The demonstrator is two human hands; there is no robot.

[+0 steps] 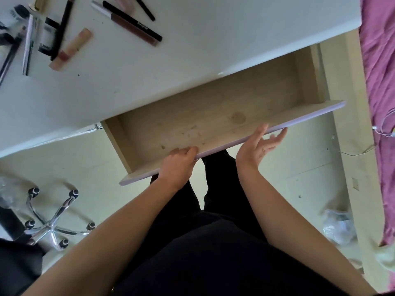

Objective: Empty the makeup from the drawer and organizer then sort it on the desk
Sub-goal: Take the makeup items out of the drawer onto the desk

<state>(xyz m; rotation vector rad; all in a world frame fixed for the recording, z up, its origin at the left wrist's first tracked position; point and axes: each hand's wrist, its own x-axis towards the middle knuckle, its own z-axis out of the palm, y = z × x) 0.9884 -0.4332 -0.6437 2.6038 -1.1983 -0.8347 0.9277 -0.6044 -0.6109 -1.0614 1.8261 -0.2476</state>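
Drawer (pixel 213 116) front gripped by left hand (pixel 178 162) fingers; right hand (pixel 257 146) fingers released, straight; makeup (pixel 132 24) cropped top-left.

- Desk top (pixel 192 50): plain white, few dark specks.
- Drawer (pixel 213 112): pale wood grain inside, brownish round stain, small smudges; front edge (pixel 303 118) lilac.
- Liner pen (pixel 132 20): black, light lettering.
- Gloss tube (pixel 132 30): brown, silvery-white cap.
- Concealer tube (pixel 71 49): beige-peach, rosy band near one end.
- Slim pencil (pixel 63 28): black.
- Floor (pixel 85 167): cream.
- Chair base (pixel 51 223): chrome, black castors.
- Bedding (pixel 380 82): magenta-pink.
- Trousers (pixel 213 242): black.
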